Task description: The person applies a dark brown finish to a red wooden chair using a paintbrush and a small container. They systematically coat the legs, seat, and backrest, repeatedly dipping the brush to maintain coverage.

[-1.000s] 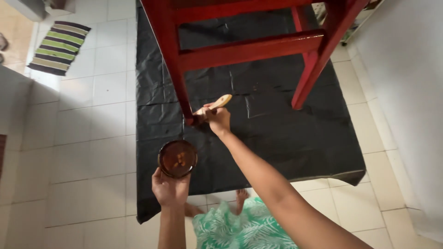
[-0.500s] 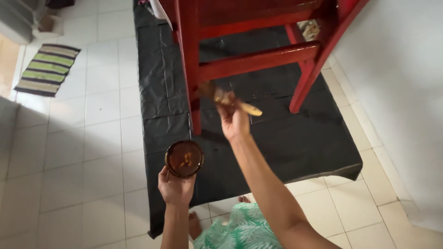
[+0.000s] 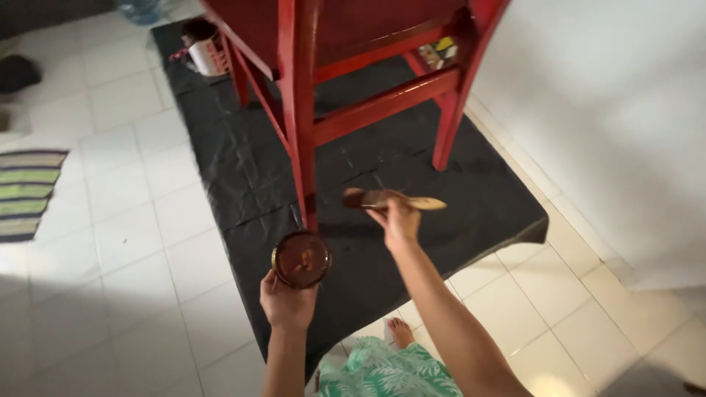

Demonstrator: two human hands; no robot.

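L hand [image 3: 287, 300] grips paint tin [image 3: 301, 259] w/in reach of brush [image 3: 390, 199] clamped in R hand [image 3: 401, 223] nr red chair leg [image 3: 303, 147].

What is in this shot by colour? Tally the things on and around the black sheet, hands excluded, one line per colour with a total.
Red: 1, the chair
Black: 1, the floor sheet
Brown: 2, the small paint can in the left hand and the paintbrush in the right hand
White: 1, the tin at the sheet's far corner
Striped green: 1, the mat
Total: 6
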